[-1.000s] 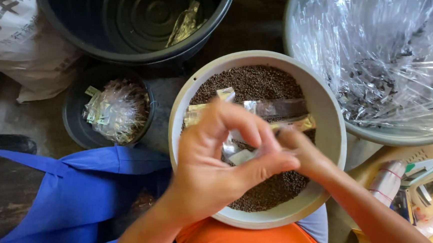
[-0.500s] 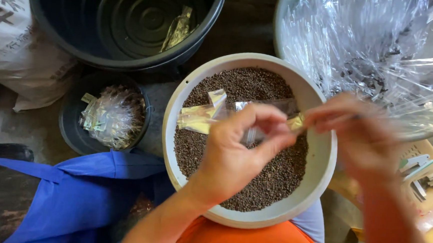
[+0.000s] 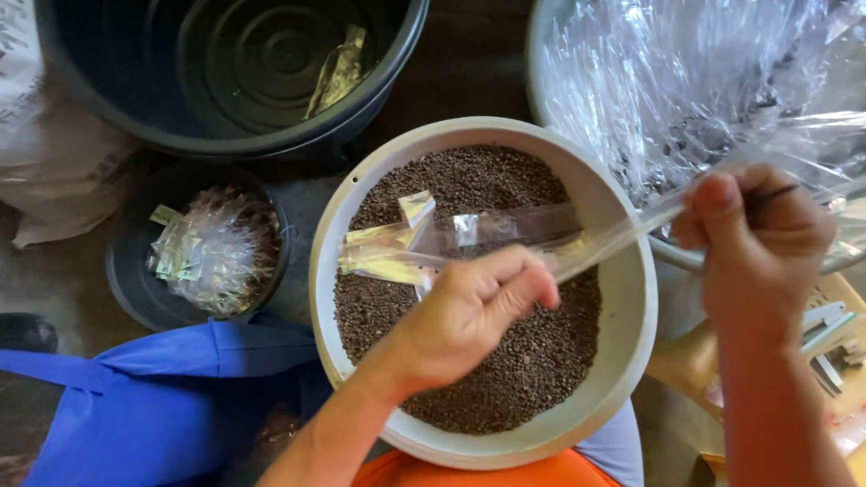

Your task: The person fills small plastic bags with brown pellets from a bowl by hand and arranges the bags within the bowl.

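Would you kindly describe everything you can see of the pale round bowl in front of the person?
The pale round bowl looks like smooth cream plastic with a thick rolled rim. It sits upright, low in the middle of the view, seemingly on the person's lap, and is filled with small dark brown granules. Several narrow clear packets lie on the granules. The left hand hovers above it, holding a long clear packet that the right hand also grips beyond the rim.

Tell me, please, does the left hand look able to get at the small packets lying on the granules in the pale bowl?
Probably yes. The left hand hovers right over the pale bowl, and the small packets lie uncovered on the brown granules just beyond its fingers. Only a clear strip crosses nearby.
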